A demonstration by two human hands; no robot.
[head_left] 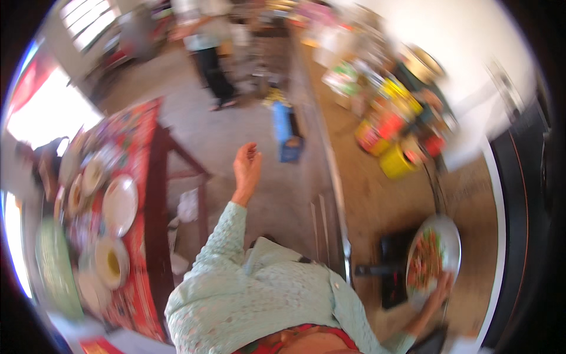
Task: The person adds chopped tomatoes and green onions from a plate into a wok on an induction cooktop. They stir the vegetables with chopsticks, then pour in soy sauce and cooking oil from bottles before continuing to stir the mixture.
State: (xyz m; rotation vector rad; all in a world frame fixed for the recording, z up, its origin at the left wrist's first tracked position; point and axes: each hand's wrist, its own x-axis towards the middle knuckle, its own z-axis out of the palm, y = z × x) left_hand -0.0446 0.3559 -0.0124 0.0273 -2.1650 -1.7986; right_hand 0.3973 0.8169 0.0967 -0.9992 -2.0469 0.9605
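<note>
My left hand (pixel 247 168) is lifted over the floor between the two tables. Its fingers are loosely bent and apart, with nothing in them. At the lower right, my right hand (pixel 439 289) reaches the near rim of a shiny pan (pixel 452 242). The fingers look closed there, but blur hides what they hold, if anything. Chopped orange-red and green food (pixel 425 259) lies in the pan. A dark handle (pixel 370 271) sticks out on the pan's left, over a black flat cooker (pixel 394 245).
Yellow and red containers (pixel 383 133) crowd the wooden counter (pixel 368 203) beyond the pan. On the left, plates (pixel 120 206) and bowls (pixel 111 262) stand on a red patterned cloth (pixel 144 147). A blue box (pixel 287 133) sits on the floor; another person (pixel 212 65) stands farther back.
</note>
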